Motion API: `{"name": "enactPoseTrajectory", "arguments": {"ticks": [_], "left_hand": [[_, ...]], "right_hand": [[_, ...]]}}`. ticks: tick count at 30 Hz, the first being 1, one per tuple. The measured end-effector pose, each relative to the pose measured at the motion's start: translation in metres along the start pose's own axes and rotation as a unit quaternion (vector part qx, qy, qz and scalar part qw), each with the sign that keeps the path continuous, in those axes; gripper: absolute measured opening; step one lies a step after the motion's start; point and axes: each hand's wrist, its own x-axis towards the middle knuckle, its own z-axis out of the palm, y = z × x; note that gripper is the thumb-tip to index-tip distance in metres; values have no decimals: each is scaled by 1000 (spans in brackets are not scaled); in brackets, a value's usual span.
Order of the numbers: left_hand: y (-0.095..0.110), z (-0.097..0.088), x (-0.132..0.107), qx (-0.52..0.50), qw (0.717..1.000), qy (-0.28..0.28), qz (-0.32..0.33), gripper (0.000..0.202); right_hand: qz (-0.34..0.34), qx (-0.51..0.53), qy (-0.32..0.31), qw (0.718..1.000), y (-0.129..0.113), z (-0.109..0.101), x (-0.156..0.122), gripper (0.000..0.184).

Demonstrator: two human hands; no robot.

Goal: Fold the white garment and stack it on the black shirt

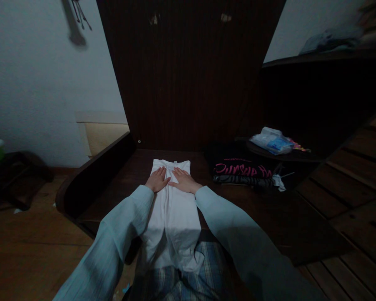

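Observation:
A white garment, folded into a long narrow strip, lies on a dark wooden platform and runs from near my lap toward the wall. My left hand and my right hand both rest flat on its far part, palms down, fingers spread, thumbs nearly touching. Neither hand grips anything. Pale blue sleeves cover both arms.
A folded black garment with pink lettering lies right of the white one. Behind it a plastic bag sits on a dark tray. A dark wooden panel rises behind. A raised rail edges the platform's left side.

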Motion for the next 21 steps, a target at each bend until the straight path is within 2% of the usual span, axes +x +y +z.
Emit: {"name": "enactPoseTrajectory", "arguments": {"ticks": [2,4,6,9,11,14,17,19,21], "left_hand": [[0,0,-3,-10,1000,-5,12,52],[0,-3,-7,-27,999,22,29,49],[1,-11,-12,-49,994,96,35,41],[1,-26,-24,-90,971,221,13,29],[-1,-36,-33,-123,961,250,-2,23],[-2,-43,-49,-151,966,209,7,19],[0,-43,-63,-135,982,121,52,20],[3,-41,-69,-113,987,70,94,22],[6,-40,-71,-89,988,45,119,24]], "right_hand": [[0,-3,-6,1000,0,-2,-1,71],[-3,-5,-12,1000,0,-3,-1,70],[-2,-3,-13,1000,1,-3,-1,70],[6,8,-6,1000,4,-3,1,69],[12,17,-6,1000,8,-4,4,69],[17,25,-7,1000,16,-4,13,68],[11,39,19,999,24,-4,20,63],[-1,64,76,995,28,-4,22,56],[-5,99,167,981,29,-6,20,44]]}}
